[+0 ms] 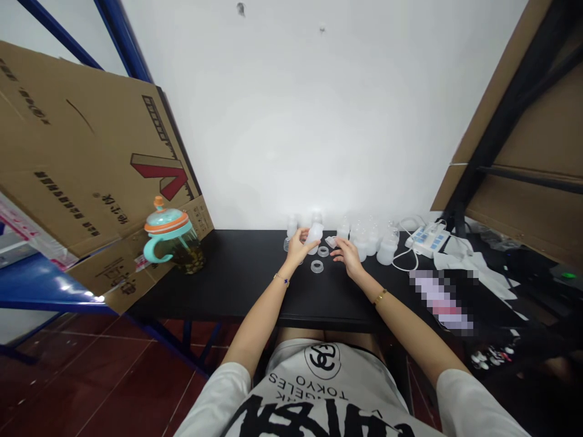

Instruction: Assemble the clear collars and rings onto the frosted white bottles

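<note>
My left hand (pixel 298 247) is wrapped round a translucent white bottle (pixel 315 231), held above the black table. To its right, my right hand (pixel 348 255) pinches a small clear piece (pixel 331 242), whose exact shape is hard to make out. Between the hands, a clear ring (pixel 323 250) lies on the table, and a second ring (pixel 317 266) lies nearer the front. Several translucent bottles (pixel 386 247) stand to the right of my right hand. Another bottle (pixel 292 224) stands behind my left hand, partly hidden.
The black table (pixel 237 267) meets a white wall. At its left stand a glass jug (pixel 182 243) with a turquoise handle and a large cardboard sheet (pixel 91 152). At the right are a power strip (pixel 428 238), white cables, tissue (pixel 473 267) and a pixelated item (pixel 441 301).
</note>
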The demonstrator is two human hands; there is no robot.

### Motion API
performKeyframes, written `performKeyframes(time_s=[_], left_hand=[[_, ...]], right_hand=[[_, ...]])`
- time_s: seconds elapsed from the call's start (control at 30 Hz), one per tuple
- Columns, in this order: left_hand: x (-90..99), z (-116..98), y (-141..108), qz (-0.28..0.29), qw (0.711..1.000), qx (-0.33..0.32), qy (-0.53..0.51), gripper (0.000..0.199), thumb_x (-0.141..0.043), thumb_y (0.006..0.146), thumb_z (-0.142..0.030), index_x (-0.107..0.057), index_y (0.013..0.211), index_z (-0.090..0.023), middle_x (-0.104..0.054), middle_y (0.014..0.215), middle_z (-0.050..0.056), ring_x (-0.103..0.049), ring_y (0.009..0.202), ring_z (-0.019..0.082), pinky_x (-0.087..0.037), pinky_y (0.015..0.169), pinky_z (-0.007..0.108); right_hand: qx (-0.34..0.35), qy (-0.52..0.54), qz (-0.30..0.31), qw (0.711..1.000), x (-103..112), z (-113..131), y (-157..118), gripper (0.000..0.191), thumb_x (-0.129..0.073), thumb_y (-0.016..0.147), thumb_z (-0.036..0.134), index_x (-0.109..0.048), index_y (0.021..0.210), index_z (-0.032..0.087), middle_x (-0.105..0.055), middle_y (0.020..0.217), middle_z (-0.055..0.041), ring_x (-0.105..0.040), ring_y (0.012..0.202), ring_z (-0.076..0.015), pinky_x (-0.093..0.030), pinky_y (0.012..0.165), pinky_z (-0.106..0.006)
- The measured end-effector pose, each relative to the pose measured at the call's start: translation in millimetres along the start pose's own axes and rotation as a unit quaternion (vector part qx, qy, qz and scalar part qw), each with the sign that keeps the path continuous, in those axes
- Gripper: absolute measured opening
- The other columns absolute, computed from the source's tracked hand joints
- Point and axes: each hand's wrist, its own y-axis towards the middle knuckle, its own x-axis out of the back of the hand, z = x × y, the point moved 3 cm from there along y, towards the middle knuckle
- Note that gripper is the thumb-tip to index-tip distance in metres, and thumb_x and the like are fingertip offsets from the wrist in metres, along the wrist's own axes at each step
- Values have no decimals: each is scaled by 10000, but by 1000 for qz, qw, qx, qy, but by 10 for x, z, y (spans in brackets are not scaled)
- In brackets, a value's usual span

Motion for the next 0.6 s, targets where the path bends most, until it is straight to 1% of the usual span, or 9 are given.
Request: performKeyframes(time_s=[0.07,0.2,0.27,0.43,0.53,0.6], left_hand=[[9,1,-3,-6,1000,-7,12,451,-901,549,-81,-723,936,-229,-727,1030,29,-641,1088,214,-472,918,268],[25,20,2,-6,999,-29,42,462,-916,532,-99,-726,931,-236,-721,987,32,-633,1063,244,-456,950,312],[32,36,4,2,996,-48,80,474,-924,538,-119,-725,949,-250,-712,992,31,-624,1066,256,-447,971,329],[20,86,-6,44,969,-114,215,482,-902,613,-183,-705,1043,-277,-693,1055,44,-612,1086,284,-446,997,366],[4,106,-16,66,956,-134,254,462,-883,646,-212,-696,1063,-272,-686,1072,58,-610,1081,296,-443,1009,386],[-5,105,-24,74,952,-141,262,448,-876,655,-221,-692,1061,-269,-683,1076,62,-607,1067,297,-436,1010,390]], right_hand=[[1,0,-1,1000,4,-7,9,180,-662,897,347,-660,993,195,-716,937,-49,-677,537,-109,-510,392,-176],[4,0,-2,1000,10,-19,21,183,-639,912,363,-643,995,200,-724,981,-64,-673,517,-104,-504,392,-176],[6,-1,-4,1000,14,-24,25,180,-635,913,364,-639,989,201,-721,984,-64,-673,512,-104,-498,386,-175],[11,-2,-17,1000,27,-39,38,204,-651,900,390,-617,995,213,-706,969,-43,-672,505,-101,-491,377,-173],[15,-2,-26,1000,37,-46,50,225,-663,893,404,-600,1012,223,-704,984,-35,-674,507,-102,-490,374,-173],[17,-2,-29,999,42,-49,59,234,-662,893,406,-593,1025,226,-702,997,-34,-667,498,-97,-486,367,-172]])
